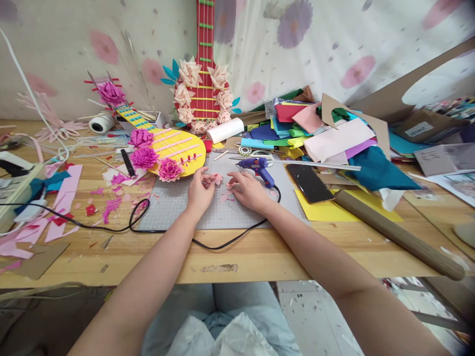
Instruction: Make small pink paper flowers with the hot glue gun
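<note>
My left hand (200,190) is closed in a pinch over the grey cutting mat (178,207), with a small pale pink paper petal (217,178) at its fingertips. Across a narrow gap, my right hand (249,190) has its fingers bent, the thumb and fingertips closed on another pink paper piece (230,185). Loose pink petals (223,198) lie on the mat just below. A purple glue gun (260,169) rests right behind my right hand, a long white glue stick (319,164) reaching out from it to the right.
A yellow paper guitar (181,146) with magenta flowers lies left; a red one (205,89) stands behind. Coloured paper (334,133) is heaped at right, near a phone (309,183) and a brown tube (401,235). A black cord (222,247) crosses the front. Pink scraps (67,198) litter the left.
</note>
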`<state>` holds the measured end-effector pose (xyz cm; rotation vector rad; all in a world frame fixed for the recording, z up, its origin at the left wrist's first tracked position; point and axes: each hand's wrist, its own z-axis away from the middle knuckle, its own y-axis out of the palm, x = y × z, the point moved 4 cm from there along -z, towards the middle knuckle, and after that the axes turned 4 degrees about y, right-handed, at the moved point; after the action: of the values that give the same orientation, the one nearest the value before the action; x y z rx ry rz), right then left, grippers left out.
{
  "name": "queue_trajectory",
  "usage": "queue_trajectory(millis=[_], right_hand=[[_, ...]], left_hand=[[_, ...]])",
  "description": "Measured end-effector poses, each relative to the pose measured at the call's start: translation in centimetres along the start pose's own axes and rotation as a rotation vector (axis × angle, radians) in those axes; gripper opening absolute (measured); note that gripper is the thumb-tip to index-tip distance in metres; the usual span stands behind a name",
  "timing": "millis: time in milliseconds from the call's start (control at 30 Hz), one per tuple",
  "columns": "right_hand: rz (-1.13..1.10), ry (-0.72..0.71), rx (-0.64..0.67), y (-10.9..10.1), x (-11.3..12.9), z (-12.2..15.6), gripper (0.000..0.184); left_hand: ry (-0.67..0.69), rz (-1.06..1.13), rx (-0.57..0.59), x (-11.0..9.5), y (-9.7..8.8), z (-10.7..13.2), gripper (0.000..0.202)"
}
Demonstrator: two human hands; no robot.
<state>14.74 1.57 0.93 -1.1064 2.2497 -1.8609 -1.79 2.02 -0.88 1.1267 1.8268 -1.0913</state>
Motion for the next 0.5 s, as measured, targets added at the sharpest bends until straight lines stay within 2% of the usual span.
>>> queue_trajectory(millis=[133,200,267,333,433,500], right_hand=[[0.000,-0.007,-0.023,0.6,0.0,-0.4,0.036],[-0.093,0.041,-0.078,0.5,0.0,-0.6,0.031],[-0.317,0.164,-0.162,0.1,-0.4,-0.7,0.030],[-0.655,0.321,-0.204,0.2,-0.9,-0.7,0.029],[-1.121,0.471,-0.184,0.9,-1.3,-0.7,0.036],[-1.298,0.522,-0.194,1.2,-1.4,-0.7,0.042]], left_hand=[[0.010,-0.029,-0.014,-0.6,-0.2,0.2,0.039],[0.030,-0.055,-0.025,-1.0,-0.4,0.3,0.037],[0.064,-0.048,-0.026,-1.3,-0.4,0.4,0.037],[0.081,0.030,-0.004,-1.6,-0.1,0.6,0.040],[0.014,0.266,0.051,-1.6,0.7,0.8,0.048],[-0.059,0.409,0.068,-1.6,1.2,0.9,0.055]])
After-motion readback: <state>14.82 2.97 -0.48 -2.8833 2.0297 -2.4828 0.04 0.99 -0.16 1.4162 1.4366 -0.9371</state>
